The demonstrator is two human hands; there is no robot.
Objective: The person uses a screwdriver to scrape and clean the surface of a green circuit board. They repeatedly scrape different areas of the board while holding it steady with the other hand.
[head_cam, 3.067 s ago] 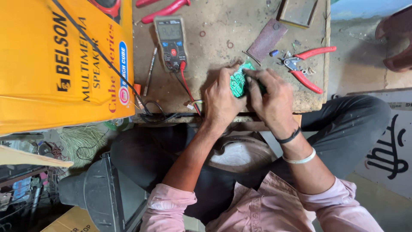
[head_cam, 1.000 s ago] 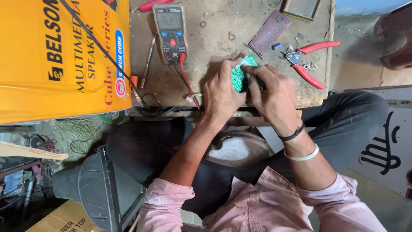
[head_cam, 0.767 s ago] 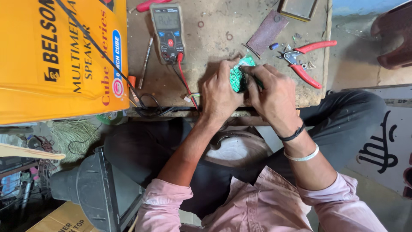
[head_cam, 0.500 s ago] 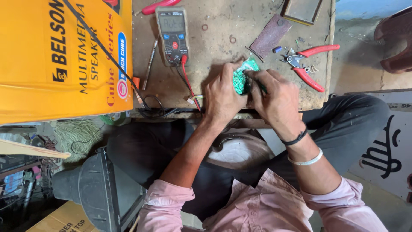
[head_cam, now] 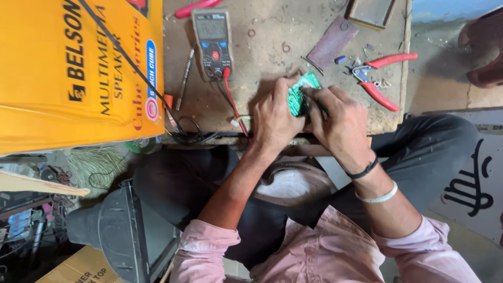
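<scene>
My left hand (head_cam: 273, 118) grips a small green circuit board (head_cam: 297, 97) and holds it upright on its edge over the worn wooden workbench (head_cam: 272, 42). My right hand (head_cam: 341, 123) presses against the board's right side, its fingers pinched on a thin dark tool that is mostly hidden. Both hands meet near the bench's front edge. Red and black probe leads (head_cam: 230, 102) run from a grey multimeter (head_cam: 212, 44) toward my left hand.
A big yellow cardboard box (head_cam: 78, 73) fills the bench's left side. Red-handled pliers (head_cam: 380, 76) and a brown sandpaper piece (head_cam: 332, 44) lie at the right. A dark speaker housing (head_cam: 123, 236) stands on the floor at my left. Another person's foot (head_cam: 484, 52) shows top right.
The hands stay closed around the green board, with only small shifts of the fingers. The view has drifted slightly; nothing on the bench has moved.
</scene>
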